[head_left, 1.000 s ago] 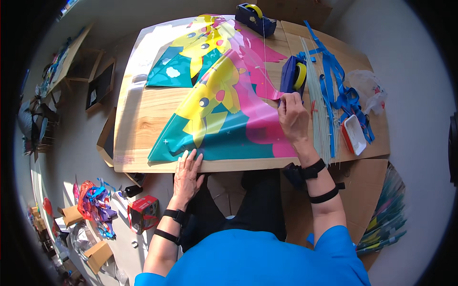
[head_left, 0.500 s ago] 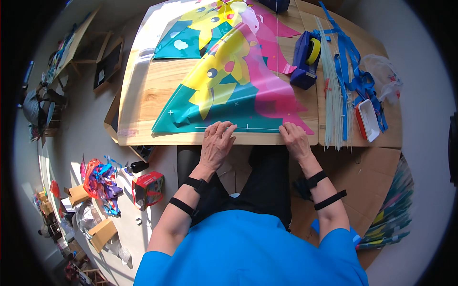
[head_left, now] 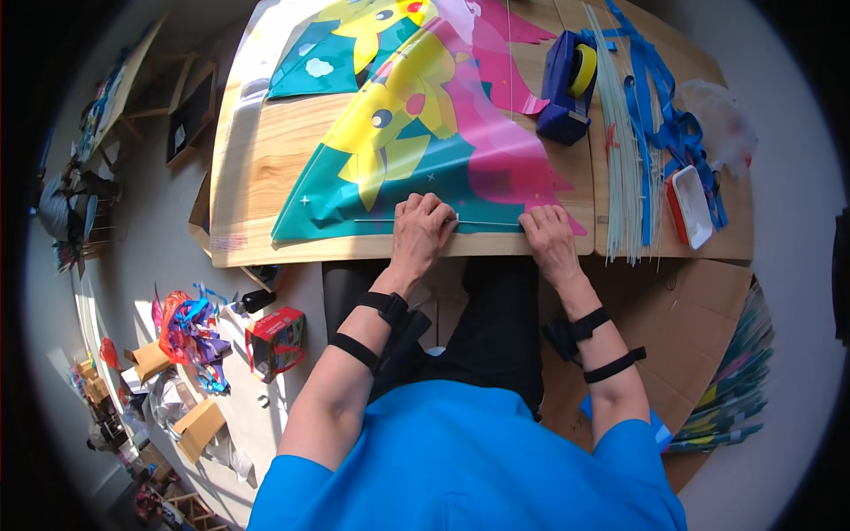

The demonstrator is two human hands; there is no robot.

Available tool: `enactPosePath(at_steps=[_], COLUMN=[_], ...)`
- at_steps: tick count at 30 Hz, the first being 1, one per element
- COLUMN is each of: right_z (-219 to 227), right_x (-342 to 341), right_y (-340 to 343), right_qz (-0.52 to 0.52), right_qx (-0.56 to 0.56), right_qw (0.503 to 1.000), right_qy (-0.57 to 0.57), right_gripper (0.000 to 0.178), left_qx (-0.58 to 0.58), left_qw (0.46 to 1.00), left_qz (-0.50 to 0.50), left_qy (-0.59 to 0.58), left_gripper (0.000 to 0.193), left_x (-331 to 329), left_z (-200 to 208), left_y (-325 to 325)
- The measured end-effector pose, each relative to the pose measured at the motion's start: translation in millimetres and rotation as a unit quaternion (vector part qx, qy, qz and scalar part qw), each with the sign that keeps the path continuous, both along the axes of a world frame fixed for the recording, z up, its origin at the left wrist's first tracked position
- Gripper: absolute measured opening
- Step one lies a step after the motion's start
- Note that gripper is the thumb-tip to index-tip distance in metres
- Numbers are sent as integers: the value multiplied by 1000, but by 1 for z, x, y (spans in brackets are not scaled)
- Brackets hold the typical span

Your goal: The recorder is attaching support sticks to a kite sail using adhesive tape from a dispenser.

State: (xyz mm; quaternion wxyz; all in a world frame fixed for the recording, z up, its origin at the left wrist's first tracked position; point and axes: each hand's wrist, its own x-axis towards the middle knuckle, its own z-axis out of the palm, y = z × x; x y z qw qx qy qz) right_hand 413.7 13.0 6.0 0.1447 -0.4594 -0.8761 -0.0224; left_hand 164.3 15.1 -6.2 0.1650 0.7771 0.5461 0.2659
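A triangular kite sheet (head_left: 443, 150), green and pink with a yellow cartoon figure, lies with its long edge along the table's near edge. On that edge rests a thin white rod (head_left: 491, 223). My left hand (head_left: 421, 232) has its fingers bent and pressed together on the rod near its middle, over the green part. At the rod's right end, by the pink corner, my right hand (head_left: 550, 237) pinches the rod and sheet edge. The fingertips of both hands are partly hidden.
More printed sheets (head_left: 314, 69) lie farther back. On the right are a blue tape dispenser (head_left: 560, 119), a bundle of pale thin rods (head_left: 620, 177), blue ribbon (head_left: 651, 115), a plastic bag (head_left: 719, 128) and a red-and-white tray (head_left: 691, 208). A cardboard sheet (head_left: 691, 310) sits below.
My left hand has slid a little to the right along the rod, closer to my right hand. My right hand stays at the rod's right end. The whole view has shifted slightly.
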Motion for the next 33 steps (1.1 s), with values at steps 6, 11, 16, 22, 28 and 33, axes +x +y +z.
enactPosePath(at_steps=[6,11,16,22,28,33], right_z=[0,0,8,0,-12,-12], right_x=[3,4,-7,-45,-47,-47], right_y=[-2,-1,0,10,13,14], right_qz=[-12,-20,-19,7,2,4], right_qx=[-21,-32,-28,-82,-79,-77], right_qw=[1000,999,995,988,990,990], right_qy=[17,32,94,129,119,116], right_gripper=[14,17,24,18,8,8], left_qx=[-75,-102,-59,-89,-101,-97], left_qw=[996,994,998,995,994,995], left_qz=[24,10,7,32,28,22], left_qy=[-34,-25,-16,-28,-35,-30], left_gripper=[24,34,38,40,39,32], left_x=[-1,-4,0,5,2,1], left_z=[4,5,15,3,1,3], left_y=[-1,-1,-2,-4,-2,-2])
